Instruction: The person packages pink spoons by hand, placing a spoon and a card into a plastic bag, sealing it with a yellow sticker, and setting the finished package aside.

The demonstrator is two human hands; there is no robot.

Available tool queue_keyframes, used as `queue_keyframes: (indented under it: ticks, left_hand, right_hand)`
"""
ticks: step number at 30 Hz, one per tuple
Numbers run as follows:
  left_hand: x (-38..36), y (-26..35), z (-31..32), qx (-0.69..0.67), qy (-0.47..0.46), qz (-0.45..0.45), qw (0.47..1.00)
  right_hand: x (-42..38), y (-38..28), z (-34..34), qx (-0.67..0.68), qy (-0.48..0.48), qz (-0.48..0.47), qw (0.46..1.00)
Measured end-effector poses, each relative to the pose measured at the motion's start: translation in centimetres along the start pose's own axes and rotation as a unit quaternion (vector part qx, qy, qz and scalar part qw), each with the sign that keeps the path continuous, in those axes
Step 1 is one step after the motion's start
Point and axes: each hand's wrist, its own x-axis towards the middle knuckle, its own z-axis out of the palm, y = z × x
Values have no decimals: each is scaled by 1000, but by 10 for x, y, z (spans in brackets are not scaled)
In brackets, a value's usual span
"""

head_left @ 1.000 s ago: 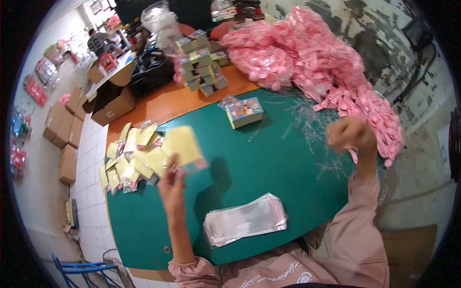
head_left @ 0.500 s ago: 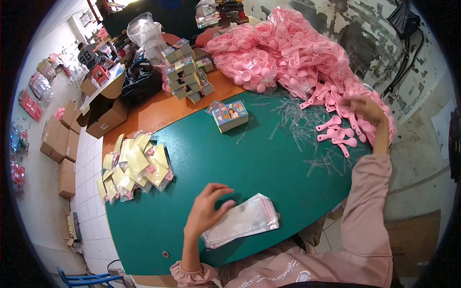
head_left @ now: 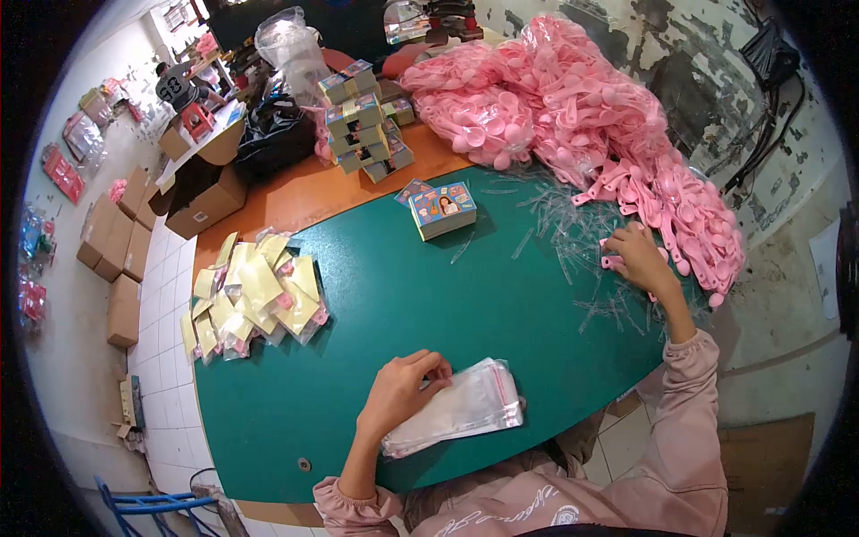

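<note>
My left hand (head_left: 404,390) rests at the left edge of a stack of clear plastic bags (head_left: 470,404), its fingers curved and a gap left between thumb and fingertips. Over at the right, my right hand (head_left: 641,260) reaches down on loose pink spoons (head_left: 611,262), with its fingers closed around at least one. The hand covers most of these spoons. Just behind it spreads a large heap of pink spoons (head_left: 684,215), partly in clear plastic bags. Thin clear plastic strips (head_left: 564,224) lie scattered beside the hand.
Filled packets with yellowish cards (head_left: 259,286) are piled at the table's left. A block of printed cards (head_left: 445,213) sits mid-table, with stacked card bundles (head_left: 362,125) behind. An open cardboard box (head_left: 208,204) and a black bag (head_left: 271,134) stand back left. A person (head_left: 174,88) sits far behind.
My right hand has come down and left from above the heap onto the loose spoons. My left hand has drawn its fingers in at the bags. The view has shifted slightly.
</note>
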Motion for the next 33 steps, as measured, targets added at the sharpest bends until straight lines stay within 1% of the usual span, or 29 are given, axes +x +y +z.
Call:
queue_keyframes:
  ticks: [3, 5, 6, 7, 8, 9, 11, 12, 14, 15, 16, 17, 18, 19, 20, 21, 22, 23, 24, 25, 26, 27, 28, 30, 31, 33]
  left_hand:
    - [0, 1, -3, -17, 10, 0, 1000]
    - [0, 1, -4, -45, 64, 44, 996]
    - [0, 1, -4, -45, 66, 39, 996]
    - [1, 1, -4, -59, 89, 59, 992]
    - [0, 2, -4, -73, 113, 78, 988]
    - [0, 0, -3, -72, 117, 73, 988]
    - [1, -2, -1, -117, 104, 53, 986]
    - [2, 0, 0, -117, 108, 51, 986]
    - [3, 4, 1, -178, 104, -18, 978]
    - [4, 6, 0, -178, 104, -19, 978]
    - [5, 8, -1, -148, 75, -36, 985]
    - [5, 10, -1, -117, 46, -54, 991]
    - [6, 7, 2, -116, 46, -56, 991]
    - [7, 1, 7, -82, 22, -52, 995]
    - [6, -2, 9, -48, -3, -48, 998]
    - [5, -2, 8, -47, -3, -50, 998]
    - [4, -1, 7, -67, -17, -25, 997]
    - [3, -1, 5, -87, -31, 1, 996]
    - [2, -2, 3, -86, -31, 2, 996]
    - [-1, -4, 1, -220, -55, -3, 974]
    - [-4, -5, -1, -350, -78, -8, 933]
    - [-5, -5, -4, -351, -77, -9, 933]
    - [-4, -3, -9, -398, -62, -35, 914]
    - [-1, -3, -10, -467, -16, -96, 879]
    - [0, -2, -10, -468, -14, -96, 879]
    - [2, 1, -8, -471, 52, -140, 869]
  right_hand:
    - [0, 7, 12, -2, -10, -12, 1000]
    - [1, 7, 10, 9, -16, -20, 1000]
    - [1, 7, 4, 1, -15, -31, 999]
    - [3, 9, 1, -7, -14, -43, 999]
    - [3, 19, 4, -18, 26, -33, 999]
    - [5, 14, -2, -16, 26, -39, 999]
    - [4, 0, -33, -126, 173, 41, 976]
    - [4, -11, -45, -125, 173, 37, 976]
    - [3, -43, -62, -35, 306, 21, 951]
    - [0, -61, -64, -34, 306, 21, 951]
    - [-3, -82, -64, 87, 288, 52, 952]
    - [-6, -102, -61, 207, 266, 84, 938]
    - [-6, -121, -57, 260, 260, 69, 927]
    - [-6, -139, -52, 312, 253, 55, 914]
    - [-7, -152, -45, 351, 221, 35, 909]
    - [-7, -161, -36, 389, 189, 15, 902]
    - [-6, -169, -27, 390, 190, 15, 901]
    - [-6, -175, -20, 405, 155, 7, 901]
    - [-5, -178, -16, 418, 120, 0, 900]
    - [-5, -179, -16, 418, 121, -1, 900]
    - [-4, -179, -16, 396, 121, 13, 910]
    - [-5, -179, -16, 375, 120, 27, 919]
    - [-5, -179, -16, 374, 119, 27, 919]
    - [-5, -179, -16, 492, 150, 95, 852]
    - [-5, -181, -16, 493, 149, 92, 852]
    - [-5, -186, -15, 614, 185, 112, 759]
